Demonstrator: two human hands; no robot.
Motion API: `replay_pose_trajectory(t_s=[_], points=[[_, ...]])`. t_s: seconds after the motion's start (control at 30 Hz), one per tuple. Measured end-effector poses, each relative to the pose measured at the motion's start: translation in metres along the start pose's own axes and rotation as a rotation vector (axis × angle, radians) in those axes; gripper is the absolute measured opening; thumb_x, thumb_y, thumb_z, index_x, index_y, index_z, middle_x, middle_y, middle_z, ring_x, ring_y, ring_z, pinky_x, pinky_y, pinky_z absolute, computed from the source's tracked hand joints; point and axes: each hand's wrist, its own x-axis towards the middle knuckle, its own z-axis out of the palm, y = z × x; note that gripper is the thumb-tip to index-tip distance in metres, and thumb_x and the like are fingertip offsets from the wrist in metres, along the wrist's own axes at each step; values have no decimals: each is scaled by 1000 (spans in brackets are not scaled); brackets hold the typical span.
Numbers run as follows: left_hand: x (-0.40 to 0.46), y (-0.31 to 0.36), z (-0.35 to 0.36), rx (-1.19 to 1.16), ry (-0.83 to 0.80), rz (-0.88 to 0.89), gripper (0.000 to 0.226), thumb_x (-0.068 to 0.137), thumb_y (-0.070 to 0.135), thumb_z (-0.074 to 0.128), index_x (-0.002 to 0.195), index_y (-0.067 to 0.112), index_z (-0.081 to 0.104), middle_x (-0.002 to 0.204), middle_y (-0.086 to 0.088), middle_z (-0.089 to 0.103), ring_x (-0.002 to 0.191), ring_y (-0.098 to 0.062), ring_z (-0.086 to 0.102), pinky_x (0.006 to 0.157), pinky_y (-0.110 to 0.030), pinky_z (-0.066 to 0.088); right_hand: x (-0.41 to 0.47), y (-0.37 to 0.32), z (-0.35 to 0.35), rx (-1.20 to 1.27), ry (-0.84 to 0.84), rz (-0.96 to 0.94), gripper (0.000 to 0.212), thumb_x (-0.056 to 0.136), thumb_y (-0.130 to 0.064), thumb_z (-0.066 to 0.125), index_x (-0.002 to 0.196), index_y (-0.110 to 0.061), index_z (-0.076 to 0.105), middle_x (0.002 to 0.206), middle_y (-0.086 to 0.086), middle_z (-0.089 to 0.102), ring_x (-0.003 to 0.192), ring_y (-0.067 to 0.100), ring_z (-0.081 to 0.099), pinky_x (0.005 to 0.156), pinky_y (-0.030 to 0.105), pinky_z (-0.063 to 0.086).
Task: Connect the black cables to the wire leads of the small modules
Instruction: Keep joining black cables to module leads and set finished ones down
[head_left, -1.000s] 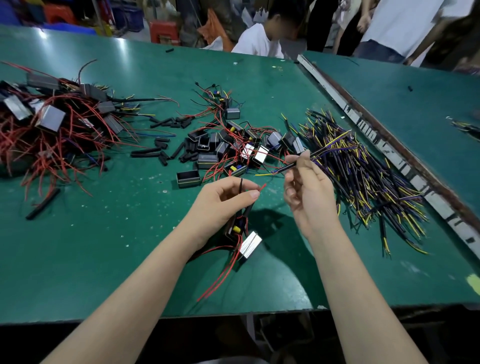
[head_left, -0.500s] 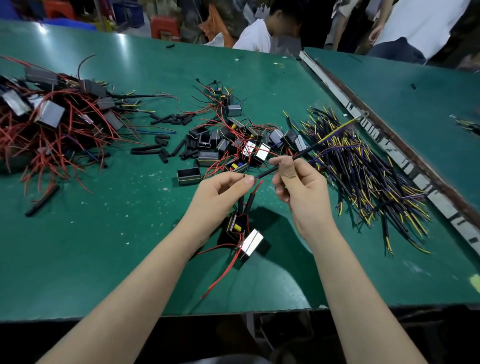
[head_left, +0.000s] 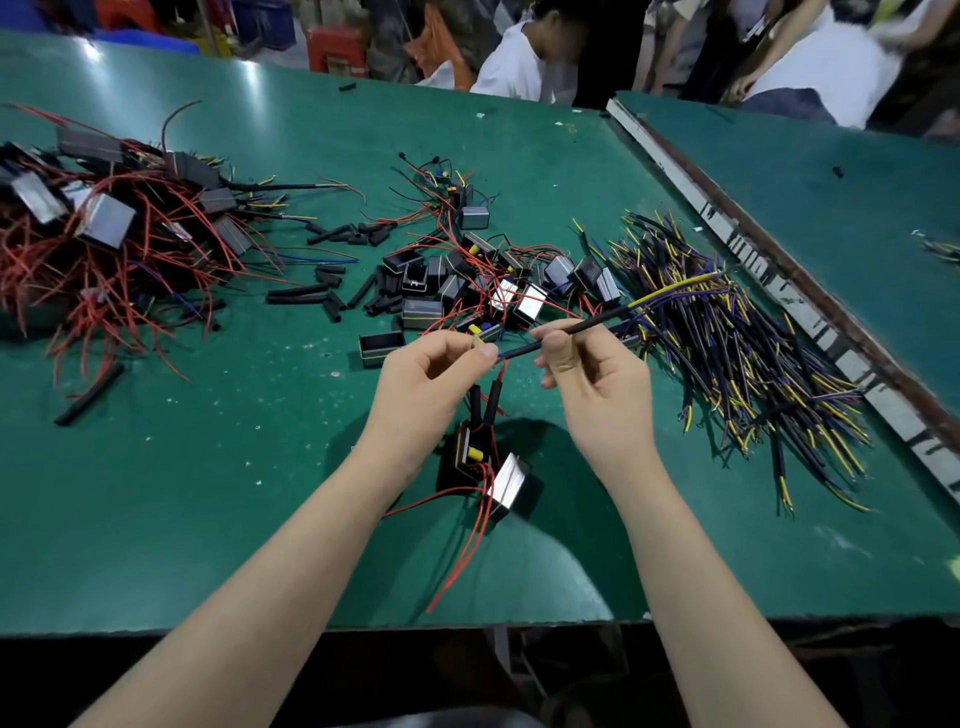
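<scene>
My right hand (head_left: 597, 384) pinches a black cable (head_left: 587, 328) whose yellow and purple wires fan out toward the upper right. Its near end meets the fingertips of my left hand (head_left: 426, 384), which pinches the thin wire leads of a small black module (head_left: 470, 452). That module hangs just below my left hand, with two black sleeves on its leads and red wires trailing toward me. A second module (head_left: 509, 483) with a shiny face lies beside it on the green table (head_left: 208, 493).
A heap of black cables with yellow and purple ends (head_left: 737, 353) lies right of my hands. Loose modules and red wires (head_left: 467, 291) sit just beyond them, short black sleeves (head_left: 332, 291) further left, and a big tangle of wired modules (head_left: 104, 244) far left. People stand behind the table.
Both hands have drawn together; the cable's near end, held apart a second ago, now touches my left fingertips. The hanging module stays below my left hand.
</scene>
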Motion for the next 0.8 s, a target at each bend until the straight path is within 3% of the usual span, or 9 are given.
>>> replay_pose_trajectory(t_s=[0.17, 0.3, 0.4, 0.57, 0.7, 0.8], points=[[0, -1, 2, 2, -48, 17, 10, 87, 23, 67, 77, 23, 68, 71, 10, 59, 67, -3, 49, 64, -10, 40, 1, 1, -2, 92, -6, 56, 17, 93, -31, 52, 90, -20, 64, 70, -10, 67, 62, 1, 60, 56, 9, 41], [0, -3, 1, 24, -78, 26, 14, 87, 18, 67, 80, 29, 69, 80, 2, 64, 74, -8, 54, 70, -16, 43, 1, 1, -1, 71, -30, 30, 14, 96, -25, 52, 87, -27, 63, 74, -9, 64, 67, 3, 61, 62, 13, 46], [-1, -2, 0, 43, -91, 57, 19, 87, 18, 66, 78, 34, 71, 81, 5, 66, 75, -7, 55, 72, -17, 44, 0, 1, -1, 47, -20, 10, 13, 95, -29, 52, 87, -29, 62, 74, -9, 64, 66, 4, 61, 64, 14, 46], [0, -3, 2, 50, -44, 64, 11, 92, 18, 59, 87, 26, 63, 76, 15, 58, 68, 2, 50, 67, -10, 40, 0, -1, 4, 52, 17, 42, 15, 89, -41, 55, 85, -28, 62, 70, -8, 68, 61, 6, 64, 57, 13, 44], [1, -4, 3, -118, -61, -66, 13, 95, 17, 53, 87, 24, 59, 66, 18, 51, 62, 0, 43, 62, -16, 37, -2, -2, 10, 92, 48, 134, 19, 93, -34, 56, 81, -19, 59, 70, -5, 70, 58, 11, 67, 46, 17, 44], [1, -2, 4, -264, -63, -122, 15, 95, 14, 51, 85, 21, 59, 74, 7, 49, 70, -9, 40, 72, -27, 35, -2, -4, 16, 183, 89, 209, 21, 95, -29, 54, 83, -13, 57, 66, -4, 69, 56, 13, 66, 44, 17, 43]])
